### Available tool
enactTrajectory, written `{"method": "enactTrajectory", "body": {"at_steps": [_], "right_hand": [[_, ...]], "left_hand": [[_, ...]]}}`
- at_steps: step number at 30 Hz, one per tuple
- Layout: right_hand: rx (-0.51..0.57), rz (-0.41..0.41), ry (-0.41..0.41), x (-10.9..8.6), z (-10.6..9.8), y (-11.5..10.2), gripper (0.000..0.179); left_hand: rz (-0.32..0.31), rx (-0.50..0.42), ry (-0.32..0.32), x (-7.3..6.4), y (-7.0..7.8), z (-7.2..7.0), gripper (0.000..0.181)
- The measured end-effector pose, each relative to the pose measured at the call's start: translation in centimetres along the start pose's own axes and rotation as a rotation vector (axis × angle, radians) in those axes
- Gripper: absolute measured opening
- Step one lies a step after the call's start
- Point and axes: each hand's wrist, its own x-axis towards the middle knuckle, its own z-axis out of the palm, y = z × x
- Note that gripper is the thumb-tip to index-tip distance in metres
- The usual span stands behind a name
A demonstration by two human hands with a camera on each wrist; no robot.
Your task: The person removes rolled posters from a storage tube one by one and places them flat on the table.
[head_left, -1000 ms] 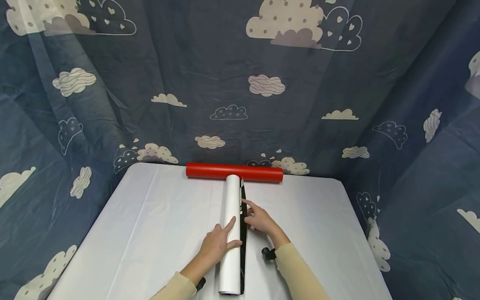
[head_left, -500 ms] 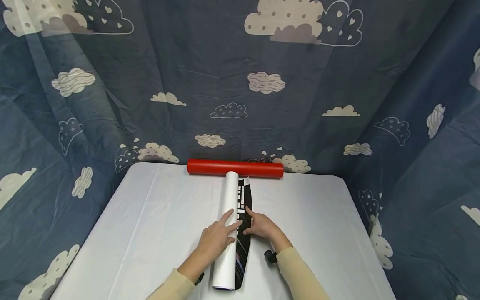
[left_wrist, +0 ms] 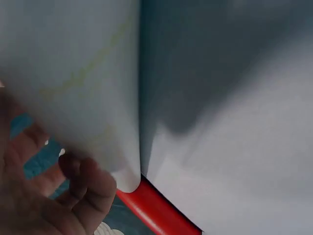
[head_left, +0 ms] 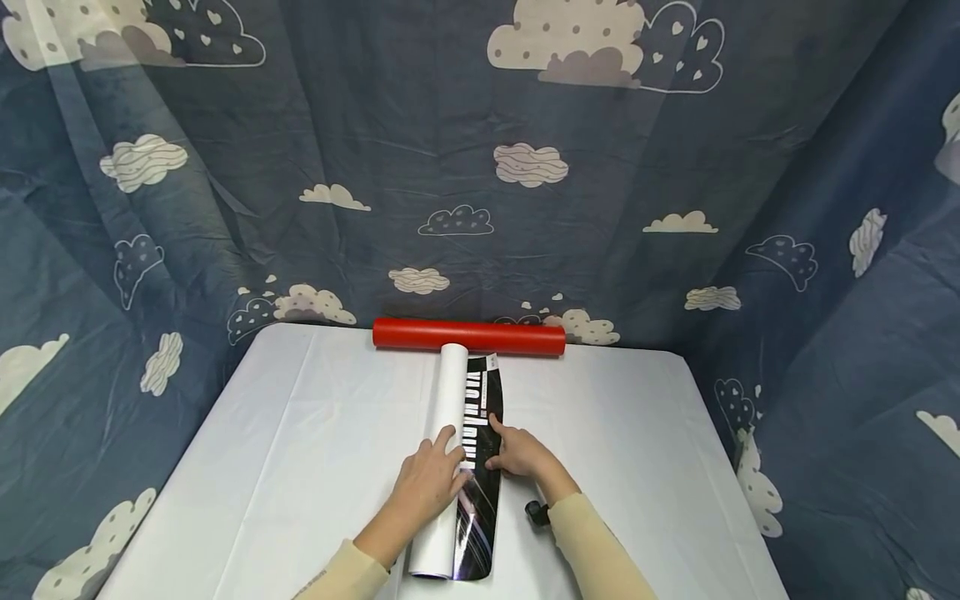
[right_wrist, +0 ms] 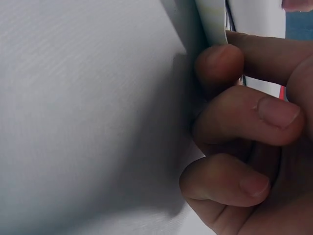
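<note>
A rolled poster (head_left: 447,392) lies lengthwise mid-table, white on the outside. Along its right side a strip of glossy black print (head_left: 477,508) with white lettering is unrolled. My left hand (head_left: 426,479) rests on top of the roll, fingers spread toward the printed strip; the left wrist view shows its fingers by the white paper (left_wrist: 88,58). With my right hand (head_left: 525,452) I pinch the poster's free right edge. In the right wrist view the paper edge (right_wrist: 212,22) sits at thumb and index finger, while the other fingers curl near the tabletop.
A red tube (head_left: 468,336) lies crosswise at the table's back edge, just beyond the roll's far end. A white cloth covers the table (head_left: 615,467). Dark blue curtains (head_left: 360,108) with cloud prints hang around the back and sides.
The roll has shifted left under my left hand, and the black printed strip has widened from a thin edge. My right hand has moved slightly nearer with the poster's edge.
</note>
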Motion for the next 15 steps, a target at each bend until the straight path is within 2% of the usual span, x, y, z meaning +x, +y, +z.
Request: {"method": "enactTrajectory", "body": {"at_steps": [6,10,15], "right_hand": [[0.029,-0.01,-0.003,-0.4,0.1,0.8,0.089],[0.046,-0.013,-0.003,-0.6,0.0,1.5,0.089],[0.089,-0.032,-0.012,-1.2,-0.3,2.2,0.09]], "left_hand": [[-0.013,0.124,0.057,-0.2,-0.1,1.4,0.05],[0.004,0.173,0.116,-0.2,-0.2,1.8,0.042],[0.068,0.182,0.138,-0.4,-0.5,2.0,0.032]]}}
